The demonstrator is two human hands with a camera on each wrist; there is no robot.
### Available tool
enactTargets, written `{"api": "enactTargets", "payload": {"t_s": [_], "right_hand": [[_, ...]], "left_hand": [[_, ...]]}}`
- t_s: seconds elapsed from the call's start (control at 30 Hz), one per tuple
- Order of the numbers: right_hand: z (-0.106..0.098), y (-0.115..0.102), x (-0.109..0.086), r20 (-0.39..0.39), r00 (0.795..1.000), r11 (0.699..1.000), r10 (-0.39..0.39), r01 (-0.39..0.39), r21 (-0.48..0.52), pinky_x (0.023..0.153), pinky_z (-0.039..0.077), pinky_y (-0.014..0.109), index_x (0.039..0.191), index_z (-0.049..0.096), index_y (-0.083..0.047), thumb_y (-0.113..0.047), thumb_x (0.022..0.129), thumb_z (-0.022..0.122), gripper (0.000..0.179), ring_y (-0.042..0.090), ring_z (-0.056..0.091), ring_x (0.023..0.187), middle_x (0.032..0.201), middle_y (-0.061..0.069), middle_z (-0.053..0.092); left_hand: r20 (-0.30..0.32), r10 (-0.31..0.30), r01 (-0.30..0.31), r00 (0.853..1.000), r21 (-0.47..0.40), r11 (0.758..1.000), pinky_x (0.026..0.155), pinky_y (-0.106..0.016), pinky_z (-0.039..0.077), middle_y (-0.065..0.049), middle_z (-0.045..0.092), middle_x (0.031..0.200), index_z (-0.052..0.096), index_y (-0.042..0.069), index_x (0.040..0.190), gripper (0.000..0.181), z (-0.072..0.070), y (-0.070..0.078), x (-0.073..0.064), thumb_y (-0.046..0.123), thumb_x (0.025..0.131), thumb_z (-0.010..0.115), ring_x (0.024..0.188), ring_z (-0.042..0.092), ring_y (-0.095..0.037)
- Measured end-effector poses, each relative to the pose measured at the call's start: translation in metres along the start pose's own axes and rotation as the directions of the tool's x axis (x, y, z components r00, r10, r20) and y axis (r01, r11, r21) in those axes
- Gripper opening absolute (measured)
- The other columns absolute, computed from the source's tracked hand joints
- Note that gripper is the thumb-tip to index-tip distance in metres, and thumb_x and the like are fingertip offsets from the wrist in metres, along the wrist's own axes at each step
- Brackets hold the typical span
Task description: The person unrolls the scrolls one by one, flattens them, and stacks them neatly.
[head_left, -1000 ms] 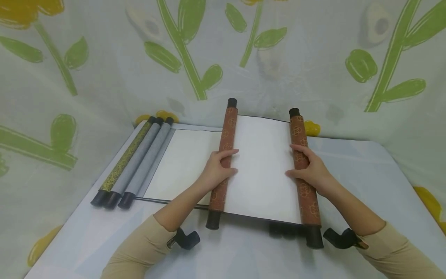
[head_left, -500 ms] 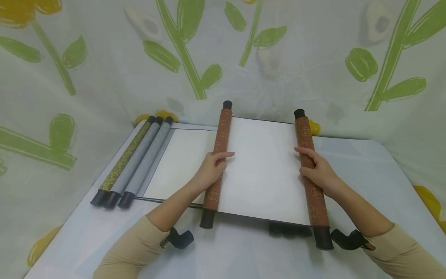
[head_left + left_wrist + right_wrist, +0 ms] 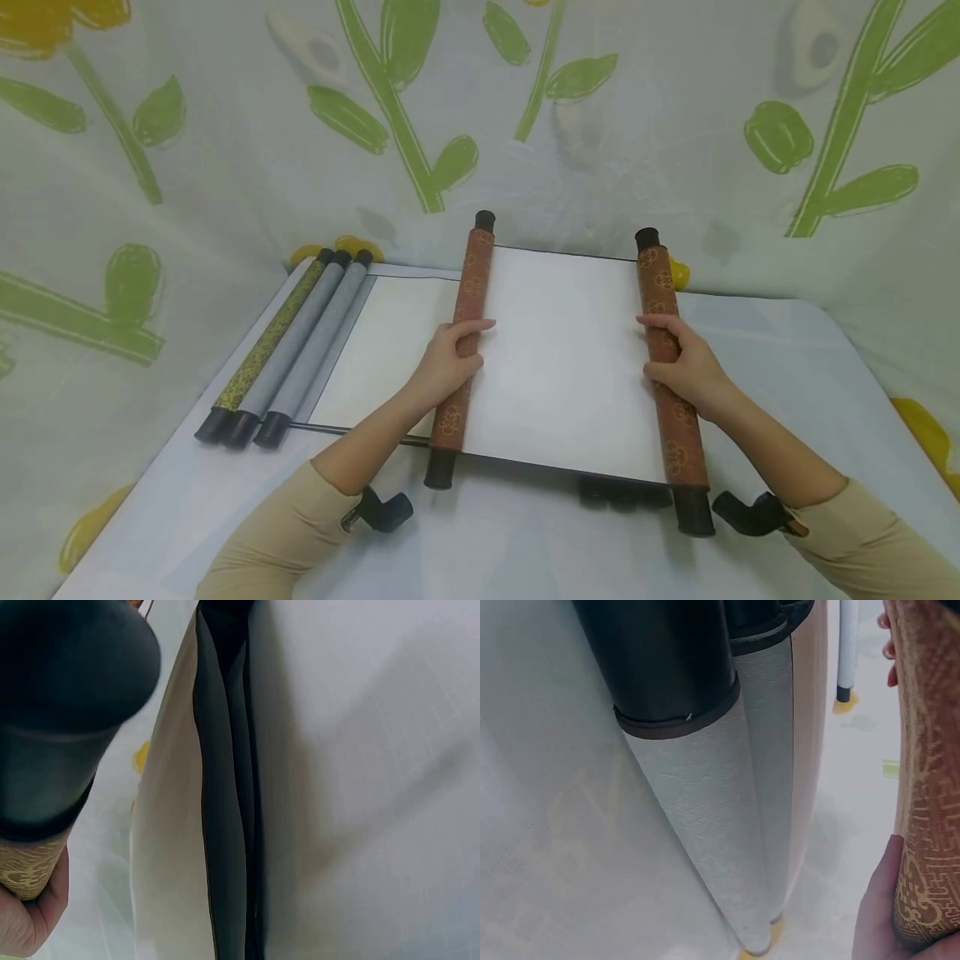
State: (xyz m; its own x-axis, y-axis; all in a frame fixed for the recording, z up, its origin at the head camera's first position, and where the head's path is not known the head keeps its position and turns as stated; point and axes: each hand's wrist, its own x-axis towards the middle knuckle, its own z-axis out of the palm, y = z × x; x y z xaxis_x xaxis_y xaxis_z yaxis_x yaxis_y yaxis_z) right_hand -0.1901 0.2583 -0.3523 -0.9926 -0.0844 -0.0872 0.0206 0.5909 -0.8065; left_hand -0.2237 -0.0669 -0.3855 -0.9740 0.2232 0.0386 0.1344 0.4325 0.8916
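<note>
A partly unrolled scroll spans both hands, its white sheet [image 3: 562, 358] facing up between two brown rollers with a gold pattern and black end caps. My left hand [image 3: 441, 362] grips the left roller [image 3: 473, 287] around its middle, thumb and forefinger showing on the sheet side. The right roller [image 3: 657, 283] is held the same way by my right hand [image 3: 693, 371]. Seen from the left wrist, a black end cap [image 3: 67, 712] looms close, with part of the hand below it. In the right wrist view, fingers wrap the patterned roller [image 3: 937, 787].
Under the held scroll, another white sheet [image 3: 397, 350] lies on the table [image 3: 772, 358]. Two grey rollers [image 3: 318, 350] and a yellow-and-black one [image 3: 273, 333] line the left side. Dark end caps [image 3: 626, 493] show beneath the scroll. A flower-printed curtain [image 3: 660, 125] hangs behind.
My hands have spread apart, the left one leftward and the right one rightward. The rollers went with them, so more white sheet shows between them. Everything on the table stays put.
</note>
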Motion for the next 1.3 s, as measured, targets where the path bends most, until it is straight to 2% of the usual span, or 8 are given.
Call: {"api": "enactTargets", "payload": {"t_s": [0.17, 0.33, 0.6, 0.8, 0.97, 1.07, 1.23, 1.3], "right_hand": [[-0.003, 0.004, -0.001, -0.006, 1.0, 1.0, -0.027, 0.027, -0.014, 0.082, 0.041, 0.047, 0.146, 0.029, -0.009, 0.001, 0.083, 0.053, 0.068, 0.04, 0.031, 0.122, 0.15, 0.027, 0.02], [-0.005, 0.006, -0.003, 0.001, 1.0, 1.0, -0.019, 0.019, 0.003, 0.085, 0.039, 0.049, 0.146, 0.028, -0.008, 0.001, 0.084, 0.051, 0.067, 0.04, 0.029, 0.126, 0.151, 0.027, 0.017], [-0.008, 0.005, -0.005, -0.022, 0.999, 0.999, -0.04, 0.041, 0.029, 0.084, 0.043, 0.043, 0.146, 0.029, -0.008, -0.008, 0.086, 0.065, 0.07, 0.04, 0.035, 0.124, 0.149, 0.026, 0.023], [-0.007, 0.004, -0.005, -0.021, 1.0, 0.999, -0.023, 0.024, 0.04, 0.08, 0.045, 0.037, 0.146, 0.028, -0.008, -0.006, 0.085, 0.066, 0.072, 0.04, 0.038, 0.121, 0.147, 0.027, 0.024], [-0.007, 0.006, -0.004, -0.009, 1.0, 0.998, -0.029, 0.029, 0.05, 0.082, 0.044, 0.042, 0.147, 0.027, -0.009, -0.003, 0.086, 0.062, 0.071, 0.04, 0.036, 0.121, 0.147, 0.027, 0.023], [-0.01, 0.008, -0.004, -0.005, 1.0, 0.999, -0.031, 0.031, 0.03, 0.084, 0.042, 0.045, 0.146, 0.029, -0.009, -0.002, 0.087, 0.058, 0.066, 0.04, 0.033, 0.124, 0.149, 0.027, 0.021], [-0.016, 0.009, -0.004, 0.018, 1.0, 1.0, -0.02, 0.019, 0.005, 0.084, 0.038, 0.039, 0.144, 0.034, -0.008, -0.001, 0.087, 0.049, 0.059, 0.039, 0.028, 0.129, 0.152, 0.027, 0.018], [-0.017, 0.009, -0.004, 0.025, 1.0, 1.0, -0.014, 0.014, 0.011, 0.084, 0.038, 0.038, 0.144, 0.035, -0.008, -0.003, 0.088, 0.05, 0.058, 0.039, 0.027, 0.13, 0.152, 0.028, 0.018]], "left_hand": [[0.007, -0.002, 0.002, 1.0, 0.014, 1.0, 0.094, -0.044, 0.036, -0.017, 0.04, 0.135, 0.057, 0.018, 0.13, 0.05, -0.004, -0.002, -0.002, 0.001, 0.085, 0.047, 0.118, 0.039, -0.027], [0.017, -0.018, 0.017, 1.0, 0.033, 0.999, 0.095, -0.046, 0.038, -0.019, 0.04, 0.131, 0.056, 0.017, 0.133, 0.05, -0.006, -0.003, -0.005, 0.003, 0.086, 0.046, 0.114, 0.041, -0.029], [-0.023, -0.062, 0.063, 0.998, 0.034, 0.997, 0.102, -0.054, 0.035, -0.016, 0.043, 0.132, 0.056, 0.023, 0.132, 0.049, -0.01, -0.003, -0.005, 0.014, 0.085, 0.066, 0.127, 0.039, -0.032], [-0.02, -0.059, 0.06, 0.998, 0.034, 0.998, 0.105, -0.054, 0.031, -0.016, 0.042, 0.134, 0.056, 0.022, 0.132, 0.05, -0.011, -0.004, -0.003, 0.008, 0.085, 0.06, 0.132, 0.035, -0.032], [-0.023, -0.048, 0.049, 0.999, 0.039, 0.998, 0.103, -0.051, 0.033, -0.015, 0.041, 0.136, 0.056, 0.022, 0.132, 0.051, -0.013, -0.006, -0.004, 0.004, 0.085, 0.055, 0.132, 0.035, -0.031], [-0.027, -0.037, 0.038, 0.999, 0.04, 0.998, 0.1, -0.048, 0.037, -0.016, 0.042, 0.135, 0.057, 0.021, 0.131, 0.049, -0.016, -0.007, -0.005, 0.003, 0.086, 0.052, 0.126, 0.039, -0.029], [-0.03, -0.034, 0.036, 0.999, 0.078, 0.996, 0.091, -0.043, 0.041, -0.017, 0.043, 0.129, 0.06, 0.019, 0.128, 0.043, -0.018, -0.009, -0.006, 0.004, 0.09, 0.048, 0.112, 0.044, -0.028], [-0.03, -0.04, 0.043, 0.999, 0.089, 0.995, 0.091, -0.044, 0.042, -0.018, 0.043, 0.129, 0.06, 0.019, 0.128, 0.042, -0.019, -0.01, -0.006, 0.005, 0.091, 0.048, 0.113, 0.045, -0.029]]}}
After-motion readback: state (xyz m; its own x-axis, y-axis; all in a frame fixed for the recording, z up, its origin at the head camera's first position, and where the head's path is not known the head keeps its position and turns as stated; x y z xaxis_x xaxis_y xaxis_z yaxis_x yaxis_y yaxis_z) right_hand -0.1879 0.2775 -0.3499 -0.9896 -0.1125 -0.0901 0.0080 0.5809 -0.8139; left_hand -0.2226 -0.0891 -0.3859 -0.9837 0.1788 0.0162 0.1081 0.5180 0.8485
